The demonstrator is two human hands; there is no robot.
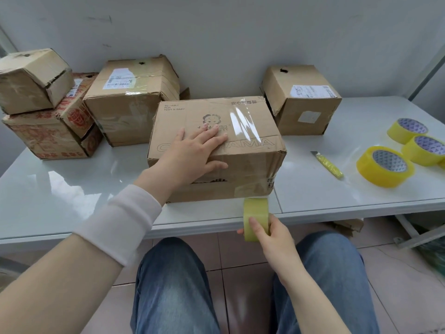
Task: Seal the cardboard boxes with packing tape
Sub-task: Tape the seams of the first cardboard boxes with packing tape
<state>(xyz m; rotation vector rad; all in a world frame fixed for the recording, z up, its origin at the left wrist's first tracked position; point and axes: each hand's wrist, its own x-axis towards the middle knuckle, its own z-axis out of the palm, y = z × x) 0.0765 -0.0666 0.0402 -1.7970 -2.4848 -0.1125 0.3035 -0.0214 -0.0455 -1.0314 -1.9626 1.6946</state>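
jeans (173,285) fill the bottom of the view, knees below the table (72,189) edge. just above them the right hand (277,239) curls round a yellow roll (255,210), gripping it, with tape running up to the box (252,162) at its front lower edge. the box sits mid-table, near the front, a clear strip (243,121) over its top. the left hand (195,153) lies flat on that top, fingers straight and spread. the cardboard looks stiff but creased, probably light, so pressing from above should steady it. the tape looks thin and would likely wrinkle if slack.
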